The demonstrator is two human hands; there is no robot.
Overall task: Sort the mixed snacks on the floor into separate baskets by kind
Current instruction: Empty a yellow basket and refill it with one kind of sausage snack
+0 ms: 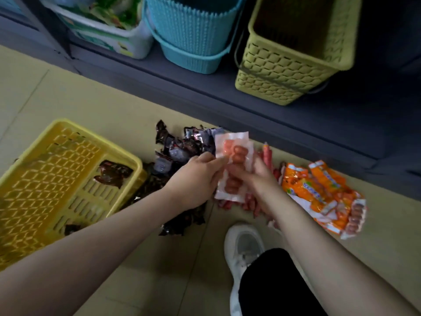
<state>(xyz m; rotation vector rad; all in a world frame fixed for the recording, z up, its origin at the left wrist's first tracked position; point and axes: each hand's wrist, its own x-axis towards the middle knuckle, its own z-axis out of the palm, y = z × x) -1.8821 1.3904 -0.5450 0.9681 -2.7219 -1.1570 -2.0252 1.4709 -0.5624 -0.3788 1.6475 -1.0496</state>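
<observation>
Sausage packets (233, 165), clear-wrapped and held as a small stack above the floor, sit at the centre of the view, pinched between both hands. The left hand (196, 179) closes thumb and fingers on the stack's left edge; the right hand (257, 176) grips it from the right and behind, fingers curled around the lower half. At 9 o'clock of the grip lies a heap of dark wrapped snacks (180, 151), touching the yellow basket (57, 179), which holds a few dark packets. At 3 o'clock orange packets (323, 192) spread over the floor, with red sausage sticks (266, 153) just beside the hands. A white shoe (243, 247) stands at 6 o'clock. The beige tiled floor (91, 99) is open toward 11 o'clock. Along a dark ledge at 12 o'clock stand a white bin (109, 30), a blue basket (193, 30) and a green basket (293, 53).
</observation>
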